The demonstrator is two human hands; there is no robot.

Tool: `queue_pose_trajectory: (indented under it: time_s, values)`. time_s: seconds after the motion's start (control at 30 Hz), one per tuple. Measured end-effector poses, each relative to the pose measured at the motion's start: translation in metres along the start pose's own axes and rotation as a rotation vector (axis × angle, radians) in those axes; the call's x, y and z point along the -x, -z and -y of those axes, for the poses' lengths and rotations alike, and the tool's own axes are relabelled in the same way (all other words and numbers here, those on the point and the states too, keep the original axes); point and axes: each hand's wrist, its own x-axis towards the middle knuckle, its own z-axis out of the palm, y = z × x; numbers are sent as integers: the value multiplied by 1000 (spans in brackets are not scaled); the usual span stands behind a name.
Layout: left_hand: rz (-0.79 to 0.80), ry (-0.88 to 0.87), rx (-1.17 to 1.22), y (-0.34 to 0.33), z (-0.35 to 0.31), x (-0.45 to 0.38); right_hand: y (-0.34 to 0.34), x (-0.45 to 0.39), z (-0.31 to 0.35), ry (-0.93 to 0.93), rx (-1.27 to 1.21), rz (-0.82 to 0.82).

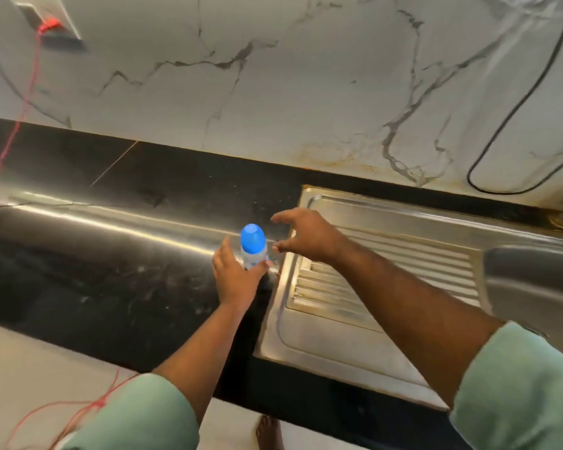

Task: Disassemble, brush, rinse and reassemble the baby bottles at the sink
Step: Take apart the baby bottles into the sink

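Left hand [234, 274] grip wraps the baby bottle [254, 246] (blue cap on), steadying it upright on the counter [111, 254] beside the sink drainboard [387, 274], right hand [306, 235] spread wide, likely reaching for the cap.

One baby bottle [253, 246] with a blue cap stands on the one black countertop [111, 254]. Two hands show: the left hand [236, 277] and the right hand [306, 235]. Each arm wears one green sleeve, two in all: the left sleeve [137, 417] and the right sleeve [517, 391]. There is one steel sink unit [338, 336] with one ribbed drainboard [387, 271]. One red cord [23, 108], one black cable [517, 102], one wall socket [51, 21] and one bare foot [268, 431] complete the count.
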Motion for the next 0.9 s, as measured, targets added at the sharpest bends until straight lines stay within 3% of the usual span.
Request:
queue_pose_trajectory:
  time_s: [0.3,0.43,0.6,0.73,0.9]
  values:
    - [240,-149,116,-8,-3,-32,-35,-45,10,-67,-151,39]
    - [260,-273,226,-20,-52,-18,13,-13,8,-95,-191,-129]
    - [397,-455,373,-48,-140,21,92,60,-9,-131,-173,-380]
    - [510,-593,355,-76,-204,69,154,130,-39,-185,-151,-513]
    - [628,-611,375,-122,-254,152,197,225,-91,-240,-146,-624]
